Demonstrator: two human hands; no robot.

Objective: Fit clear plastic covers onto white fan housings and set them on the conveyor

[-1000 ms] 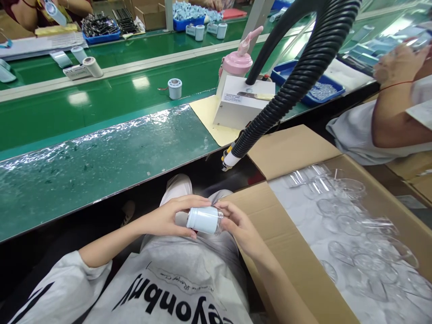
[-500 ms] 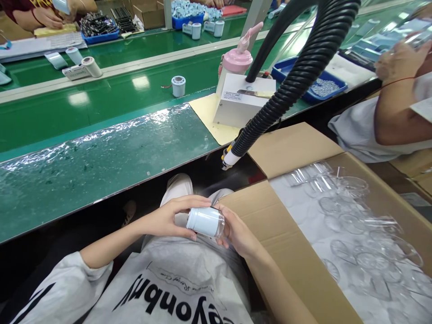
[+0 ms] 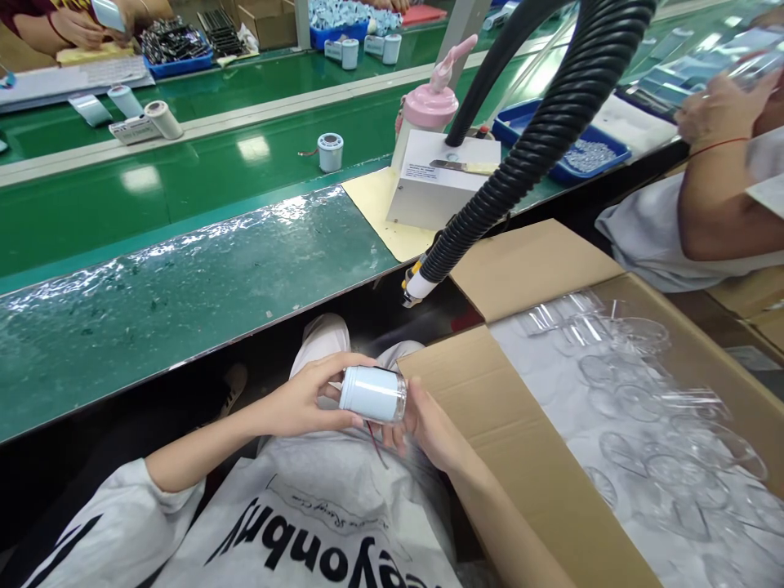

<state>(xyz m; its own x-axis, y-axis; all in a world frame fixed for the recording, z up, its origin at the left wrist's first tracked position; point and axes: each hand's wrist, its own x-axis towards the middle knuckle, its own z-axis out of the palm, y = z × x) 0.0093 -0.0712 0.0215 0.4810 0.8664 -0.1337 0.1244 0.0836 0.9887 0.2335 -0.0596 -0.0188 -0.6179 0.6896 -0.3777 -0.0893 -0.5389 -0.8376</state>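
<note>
Below me, twisting the light-blue cylinder (image 3: pixel 372 395) my left hand (image 3: pixel 311 400) clasps could snag the red wire (image 3: pixel 376 443) on my curled right hand (image 3: pixel 432 426).

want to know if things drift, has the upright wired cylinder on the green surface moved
Yes, the cylinder has shifted rightward, closer to the white box.

Single head-level view, forward and down, pale-blue cylinder (image 3: pixel 372 394) close below, green workbench (image 3: pixel 202 282) beyond.
</note>
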